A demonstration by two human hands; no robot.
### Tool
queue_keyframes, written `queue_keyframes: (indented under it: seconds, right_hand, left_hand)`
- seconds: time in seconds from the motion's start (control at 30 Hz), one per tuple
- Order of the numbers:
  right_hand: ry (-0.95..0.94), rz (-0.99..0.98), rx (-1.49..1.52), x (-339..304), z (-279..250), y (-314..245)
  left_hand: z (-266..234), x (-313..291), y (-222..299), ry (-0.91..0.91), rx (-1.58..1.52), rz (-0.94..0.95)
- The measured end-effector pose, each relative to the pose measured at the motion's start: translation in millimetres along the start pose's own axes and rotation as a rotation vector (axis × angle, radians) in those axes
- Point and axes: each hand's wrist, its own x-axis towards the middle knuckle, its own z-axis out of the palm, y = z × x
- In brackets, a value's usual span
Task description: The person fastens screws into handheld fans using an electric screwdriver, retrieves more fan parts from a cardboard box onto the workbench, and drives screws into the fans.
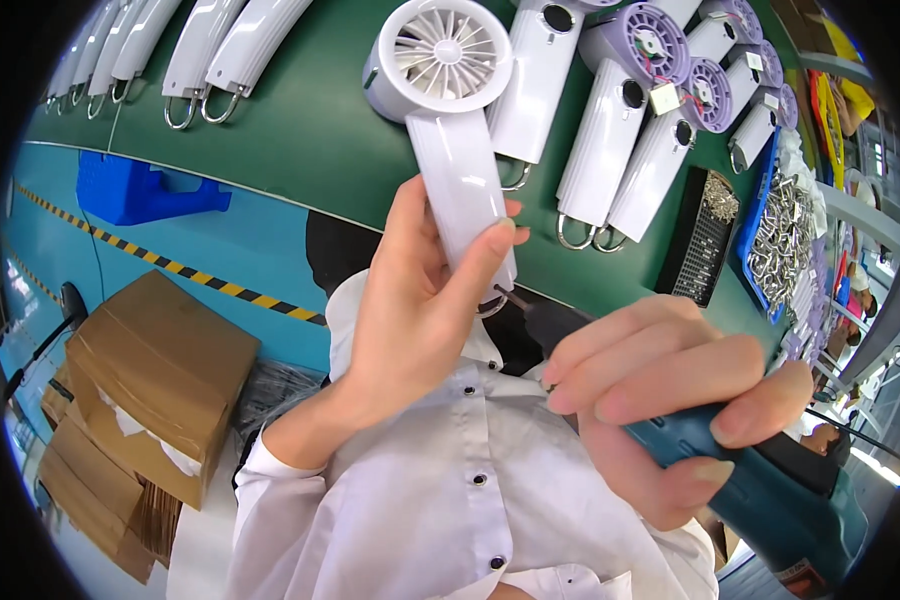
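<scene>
The left hand [415, 270] rises from below past the worktop's [300, 130] near edge, its forearm slanting up and to the right out of a white sleeve [280, 510]. It is wrapped around the handle of a white fan [458, 190], the thumb pressed along the front face and fingertips showing at the right side. The right hand [670, 400] is curled around a teal and black electric screwdriver [800, 510], fingers bent over its body, the tool slanting from lower right up to the left. Its thin tip meets, or nearly meets, the lower end of the handle, beside a metal loop [490, 308]; actual contact cannot be told.

A small dark label [802, 577] sits at the screwdriver's rear end, its writing too small to read.

The fan is in the left hand's grip, up and to the left of the right hand. Its round head is over the worktop, the handle's lower end just past the near edge. White handles [260, 50] lie along the worktop's left part. To the right of the fan lie more fans with purple heads [635, 45]; nearer the right edge are a black tray [682, 235] and a blue tray [753, 215] heaped with metal loops.
</scene>
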Motion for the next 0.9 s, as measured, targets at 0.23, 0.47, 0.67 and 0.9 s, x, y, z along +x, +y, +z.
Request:
queue_keyframes:
  seconds: [0.23, 0.47, 0.67, 0.9]
  right_hand:
    - [0.106, -0.188, -0.012, 3, -6, -33]
    - [0.623, -0.003, -0.369, -13, -101, -90]
    - [0.726, 0.057, -0.475, -31, -138, -79]
    - [0.682, 0.036, -0.463, -35, -146, -68]
  left_hand:
    - [-1, 3, 4, 0.042, 0.029, 0.004]
    - [-16, -13, 1, 0.214, 0.705, 0.406]
    - [-40, -26, -5, 0.191, 1.058, 0.599]
    - [8, -15, -7, -0.36, 1.348, 0.724]
